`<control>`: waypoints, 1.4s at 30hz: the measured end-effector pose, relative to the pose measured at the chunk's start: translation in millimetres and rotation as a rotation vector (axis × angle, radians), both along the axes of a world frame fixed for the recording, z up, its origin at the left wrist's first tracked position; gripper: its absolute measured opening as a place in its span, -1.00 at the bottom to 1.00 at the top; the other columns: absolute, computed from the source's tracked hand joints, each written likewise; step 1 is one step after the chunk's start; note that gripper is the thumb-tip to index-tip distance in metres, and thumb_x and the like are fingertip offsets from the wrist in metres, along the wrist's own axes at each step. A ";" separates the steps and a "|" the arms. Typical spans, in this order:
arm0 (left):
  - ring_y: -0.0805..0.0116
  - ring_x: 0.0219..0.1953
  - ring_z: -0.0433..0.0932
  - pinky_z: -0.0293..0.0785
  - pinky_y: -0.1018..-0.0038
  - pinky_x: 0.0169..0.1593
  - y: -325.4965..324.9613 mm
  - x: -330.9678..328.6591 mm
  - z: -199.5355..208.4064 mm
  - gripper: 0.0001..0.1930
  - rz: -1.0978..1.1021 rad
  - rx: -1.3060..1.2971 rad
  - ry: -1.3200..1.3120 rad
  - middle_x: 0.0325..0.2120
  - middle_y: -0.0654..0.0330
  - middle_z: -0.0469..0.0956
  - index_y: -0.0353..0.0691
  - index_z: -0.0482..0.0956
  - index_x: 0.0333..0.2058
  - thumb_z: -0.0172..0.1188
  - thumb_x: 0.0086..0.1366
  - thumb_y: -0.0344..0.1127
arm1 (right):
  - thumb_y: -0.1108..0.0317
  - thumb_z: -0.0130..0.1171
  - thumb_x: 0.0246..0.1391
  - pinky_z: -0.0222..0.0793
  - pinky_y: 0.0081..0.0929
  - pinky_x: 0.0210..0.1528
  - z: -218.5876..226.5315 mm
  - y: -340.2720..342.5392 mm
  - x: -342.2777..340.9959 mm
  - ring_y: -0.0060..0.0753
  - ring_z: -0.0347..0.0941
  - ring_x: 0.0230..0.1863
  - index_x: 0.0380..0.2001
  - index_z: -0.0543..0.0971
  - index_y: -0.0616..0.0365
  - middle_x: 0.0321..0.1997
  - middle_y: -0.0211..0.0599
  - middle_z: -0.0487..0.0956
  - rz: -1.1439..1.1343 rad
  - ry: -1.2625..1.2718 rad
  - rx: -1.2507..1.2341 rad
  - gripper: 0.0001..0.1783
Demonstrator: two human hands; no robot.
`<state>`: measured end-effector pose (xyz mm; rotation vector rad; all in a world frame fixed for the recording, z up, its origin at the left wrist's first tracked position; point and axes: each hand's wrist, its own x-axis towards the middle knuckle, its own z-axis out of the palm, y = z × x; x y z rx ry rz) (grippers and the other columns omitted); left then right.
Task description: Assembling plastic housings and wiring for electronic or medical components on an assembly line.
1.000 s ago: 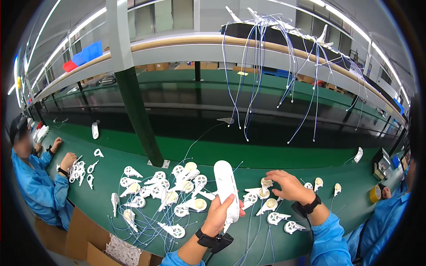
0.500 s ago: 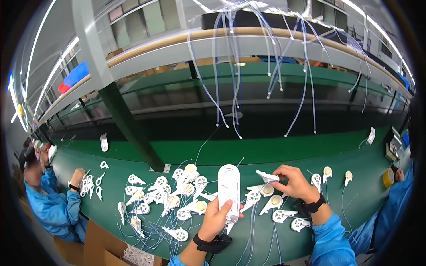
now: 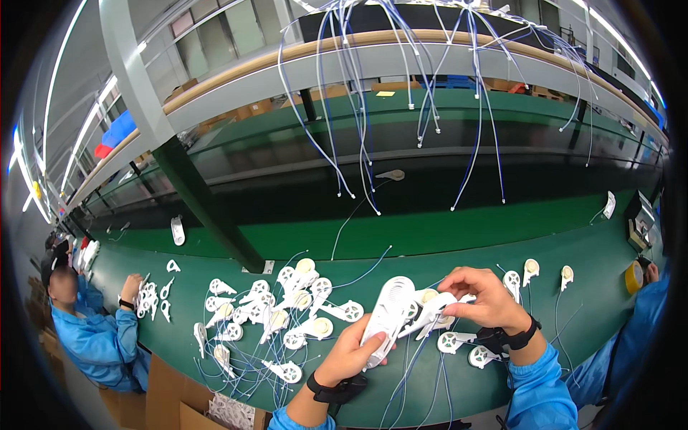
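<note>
In my left hand (image 3: 350, 352) is a long white plastic housing (image 3: 393, 304) with a rounded, slotted end, tilted to the right. My right hand (image 3: 486, 297) pinches a smaller white plastic piece (image 3: 432, 312) between thumb and fingers. That piece is close beside the housing's right edge; whether they touch I cannot tell. Beneath my hands lie white wheel-shaped parts with arms, among them one by my right wrist (image 3: 450, 342). Thin pale and blue wires (image 3: 407, 380) run toward the table's near edge. A heap of similar wheel parts (image 3: 276, 319) lies left of my hands.
A green post (image 3: 208, 204) rises from the green table (image 3: 172, 330). Wires (image 3: 358, 122) hang from the rail above. At left a co-worker's hand (image 3: 131, 288) is at small white parts (image 3: 147, 299); at right another hand is near a yellow tape roll (image 3: 633, 277). A cardboard box (image 3: 168, 390) stands front left.
The housing has tilted from upright toward the right. My right hand has brought its white piece down and closer to the housing. The view has shifted slightly.
</note>
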<state>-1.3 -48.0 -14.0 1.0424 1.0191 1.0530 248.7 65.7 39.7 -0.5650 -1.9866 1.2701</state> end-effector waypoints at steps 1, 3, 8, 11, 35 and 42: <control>0.41 -0.44 0.60 0.55 0.53 -0.39 -0.5 0.4 0.1 -0.68 0.011 0.000 -0.005 -0.32 0.08 0.60 -0.38 0.35 0.08 0.01 0.39 -0.41 | 0.48 0.40 -0.06 0.51 -0.57 -0.25 -4.4 -0.9 -2.2 -0.46 0.57 -0.34 -0.20 0.63 0.26 -0.32 -0.25 0.62 -0.043 0.048 -0.087 -0.70; 0.45 -0.44 0.59 0.54 0.54 -0.39 -2.0 1.5 1.5 -0.67 -0.044 0.003 0.061 -0.33 0.11 0.60 -0.35 0.37 0.09 0.01 0.39 -0.40 | 0.48 0.42 -0.08 0.52 -0.58 -0.25 -9.0 -2.1 -5.2 -0.47 0.57 -0.37 -0.22 0.63 0.26 -0.35 -0.26 0.63 -0.047 0.044 -0.055 -0.70; 0.49 -0.47 0.55 0.50 0.53 -0.39 -2.5 2.4 -0.4 -0.66 -0.101 0.074 0.274 -0.37 0.19 0.60 -0.35 0.39 0.07 0.06 0.37 -0.35 | 0.45 0.49 -0.16 0.50 -0.59 -0.30 -9.5 -5.0 -14.9 -0.51 0.56 -0.39 -0.29 0.66 0.26 -0.40 -0.26 0.63 -0.073 -0.058 0.142 -0.70; 0.48 -0.50 0.55 0.49 0.49 -0.40 -3.8 5.7 2.4 -0.63 -0.107 0.117 0.380 -0.42 0.19 0.59 -0.34 0.40 0.07 0.12 0.33 -0.33 | 0.45 0.48 -0.16 0.48 -0.58 -0.32 -12.4 -5.5 -17.5 -0.50 0.54 -0.41 -0.28 0.67 0.25 -0.39 -0.25 0.63 -0.079 -0.072 0.178 -0.70; -0.15 -0.35 0.61 0.50 0.20 -0.27 -8.0 13.0 10.6 -0.67 -0.044 0.220 0.542 -0.39 -0.13 0.61 -0.31 0.49 -0.07 0.21 0.27 -0.24 | 0.29 0.45 -0.09 0.48 -0.46 -0.26 -20.3 -7.6 -26.4 -0.36 0.57 -0.36 -0.06 0.57 0.28 -0.28 -0.13 0.64 -0.039 -0.143 0.088 -0.49; -0.15 -0.41 0.60 0.49 0.18 -0.32 -7.8 13.8 3.7 -0.66 -0.074 0.254 0.546 -0.43 -0.11 0.60 -0.31 0.49 -0.07 0.20 0.28 -0.21 | 0.29 0.38 0.01 0.49 -0.51 -0.26 -25.1 -10.6 -27.6 -0.40 0.62 -0.32 -0.17 0.57 0.31 -0.33 -0.12 0.65 -0.012 -0.128 -0.061 -0.62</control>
